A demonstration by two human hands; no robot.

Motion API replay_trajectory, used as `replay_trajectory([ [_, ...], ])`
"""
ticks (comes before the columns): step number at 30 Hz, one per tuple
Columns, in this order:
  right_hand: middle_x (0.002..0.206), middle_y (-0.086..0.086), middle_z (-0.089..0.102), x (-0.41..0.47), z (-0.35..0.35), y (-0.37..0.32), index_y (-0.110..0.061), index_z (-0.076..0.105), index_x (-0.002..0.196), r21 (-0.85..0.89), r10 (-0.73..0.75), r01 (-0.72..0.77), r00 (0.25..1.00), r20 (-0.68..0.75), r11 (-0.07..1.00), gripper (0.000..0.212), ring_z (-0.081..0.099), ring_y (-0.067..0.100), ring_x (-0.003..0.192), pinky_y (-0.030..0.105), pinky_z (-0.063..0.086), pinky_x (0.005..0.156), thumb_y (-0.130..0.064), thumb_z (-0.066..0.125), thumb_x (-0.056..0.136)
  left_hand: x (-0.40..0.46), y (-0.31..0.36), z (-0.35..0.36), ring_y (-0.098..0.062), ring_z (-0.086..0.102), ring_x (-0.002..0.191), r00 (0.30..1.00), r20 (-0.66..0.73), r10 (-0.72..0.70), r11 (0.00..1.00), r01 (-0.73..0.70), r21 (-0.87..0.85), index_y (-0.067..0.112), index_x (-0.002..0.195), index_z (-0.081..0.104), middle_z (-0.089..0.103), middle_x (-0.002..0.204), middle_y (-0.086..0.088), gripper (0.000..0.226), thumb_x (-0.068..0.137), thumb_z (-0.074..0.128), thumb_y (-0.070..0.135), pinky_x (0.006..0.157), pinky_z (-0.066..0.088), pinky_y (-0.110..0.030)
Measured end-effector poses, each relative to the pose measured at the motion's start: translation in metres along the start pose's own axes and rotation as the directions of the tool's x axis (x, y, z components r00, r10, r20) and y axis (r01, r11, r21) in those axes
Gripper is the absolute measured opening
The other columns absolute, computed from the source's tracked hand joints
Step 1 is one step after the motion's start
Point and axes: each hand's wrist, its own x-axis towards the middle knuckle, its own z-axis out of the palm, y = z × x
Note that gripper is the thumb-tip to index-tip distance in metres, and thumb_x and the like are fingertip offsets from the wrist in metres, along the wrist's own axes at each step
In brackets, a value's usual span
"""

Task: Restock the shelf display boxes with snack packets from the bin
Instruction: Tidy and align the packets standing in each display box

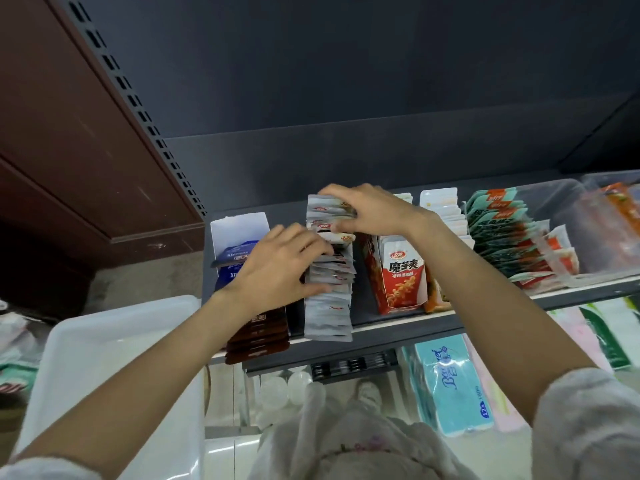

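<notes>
A long row of silver-grey snack packets (329,306) stands front to back on the dark shelf (408,329). My left hand (277,268) presses against the row's left side near its middle, fingers curled onto the packets. Over the far end of the same row, my right hand (370,209) grips the rear packets from above. To the left, a white display box (239,226) holds blue packets, with brown packets (258,337) in front of it. A white plastic bin (114,375) sits at lower left beneath my left forearm; its contents are not visible.
Right of the row stand a red-and-white display box (403,275), white packets (441,209), and teal packets (502,233) in a clear tub (568,216). Tissue packs (450,386) lie on the level below. A brown panel (69,133) and slotted upright border the left.
</notes>
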Motion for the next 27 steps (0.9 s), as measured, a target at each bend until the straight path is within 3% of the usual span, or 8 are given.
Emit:
replay_trajectory([
  [5, 0.091, -0.006, 0.058, 0.001, 0.001, -0.002, -0.024, 0.041, 0.134, -0.039, -0.008, 0.010, 0.999, 0.043, 0.999, 0.048, 0.049, 0.008, 0.068, 0.026, 0.035, 0.068, -0.031, 0.061, 0.091, 0.005, 0.008, 0.008, -0.022, 0.063, 0.088, 0.998, 0.045, -0.035, 0.989, 0.028, 0.143, 0.012, 0.106, 0.068, 0.070, 0.095, -0.003, 0.045, 0.069, 0.078, 0.035, 0.073, 0.046, -0.033],
  [12, 0.073, -0.009, 0.049, 0.007, -0.002, -0.002, -0.025, 0.039, 0.135, -0.122, 0.008, -0.002, 0.999, 0.048, 0.993, 0.049, 0.046, 0.013, 0.067, 0.032, 0.038, 0.070, -0.033, 0.059, 0.091, 0.016, 0.024, 0.025, -0.021, 0.067, 0.067, 0.995, 0.089, -0.042, 0.991, 0.030, 0.134, 0.011, 0.093, 0.071, 0.070, 0.080, -0.005, 0.038, 0.058, 0.083, 0.007, 0.051, 0.051, -0.028],
  [16, 0.102, -0.003, 0.056, 0.004, 0.004, 0.000, -0.026, 0.034, 0.136, -0.070, 0.035, -0.029, 0.995, 0.091, 0.997, 0.049, 0.053, 0.021, 0.089, 0.037, 0.044, 0.077, -0.032, 0.056, 0.092, 0.023, 0.020, 0.024, -0.017, 0.059, 0.047, 0.985, 0.137, -0.105, 0.984, 0.083, 0.159, 0.018, 0.073, 0.069, 0.063, 0.059, 0.003, 0.028, 0.055, 0.086, 0.005, 0.036, 0.039, -0.022],
  [18, 0.126, 0.000, 0.052, 0.003, 0.009, 0.002, -0.026, 0.031, 0.137, 0.024, 0.033, -0.037, 0.991, 0.129, 0.999, 0.050, 0.051, 0.021, 0.108, 0.043, 0.044, 0.090, -0.034, 0.055, 0.093, 0.025, 0.017, 0.023, -0.017, 0.059, 0.047, 0.983, 0.111, -0.146, 0.982, 0.130, 0.140, 0.020, 0.072, 0.070, 0.062, 0.056, 0.004, 0.026, 0.058, 0.084, 0.005, 0.036, 0.039, -0.023],
  [21, 0.138, -0.002, 0.040, -0.002, 0.007, 0.006, -0.031, 0.025, 0.142, 0.175, 0.050, -0.090, 0.974, 0.220, 0.980, 0.056, 0.037, 0.018, 0.126, 0.044, 0.034, 0.105, -0.039, 0.052, 0.093, 0.023, 0.016, 0.019, -0.020, 0.063, 0.052, 0.981, 0.037, -0.188, 0.978, 0.183, 0.100, 0.019, 0.082, 0.073, 0.067, 0.061, 0.001, 0.026, 0.062, 0.083, 0.005, 0.037, 0.045, -0.026],
  [23, 0.147, -0.002, 0.028, -0.008, 0.002, 0.007, -0.034, 0.015, 0.147, 0.230, 0.060, -0.143, 0.942, 0.331, 0.963, 0.076, 0.023, 0.019, 0.136, 0.042, 0.026, 0.111, -0.045, 0.061, 0.088, 0.021, 0.017, 0.016, -0.023, 0.065, 0.055, 0.980, -0.016, -0.197, 0.979, 0.197, 0.042, 0.015, 0.085, 0.074, 0.069, 0.065, -0.003, 0.026, 0.063, 0.083, 0.005, 0.039, 0.046, -0.027],
  [25, 0.152, -0.001, 0.019, -0.012, 0.001, 0.003, -0.032, 0.005, 0.149, 0.121, 0.063, -0.115, 0.929, 0.364, 0.986, 0.104, 0.015, 0.019, 0.140, 0.039, 0.025, 0.113, -0.051, 0.075, 0.073, 0.021, 0.017, 0.014, -0.023, 0.067, 0.060, 0.975, -0.057, -0.212, 0.977, 0.212, -0.008, 0.016, 0.089, 0.073, 0.071, 0.071, -0.003, 0.025, 0.066, 0.083, 0.010, 0.042, 0.046, -0.027],
  [27, 0.145, 0.005, 0.032, -0.011, 0.011, -0.002, -0.026, 0.010, 0.148, -0.076, 0.048, -0.031, 0.972, 0.232, 0.997, 0.113, 0.030, 0.022, 0.134, 0.036, 0.034, 0.106, -0.050, 0.082, 0.064, 0.023, 0.015, 0.013, -0.023, 0.068, 0.062, 0.967, -0.083, -0.243, 0.970, 0.239, -0.049, 0.017, 0.091, 0.071, 0.072, 0.077, -0.001, 0.023, 0.070, 0.082, 0.016, 0.045, 0.048, -0.029],
])
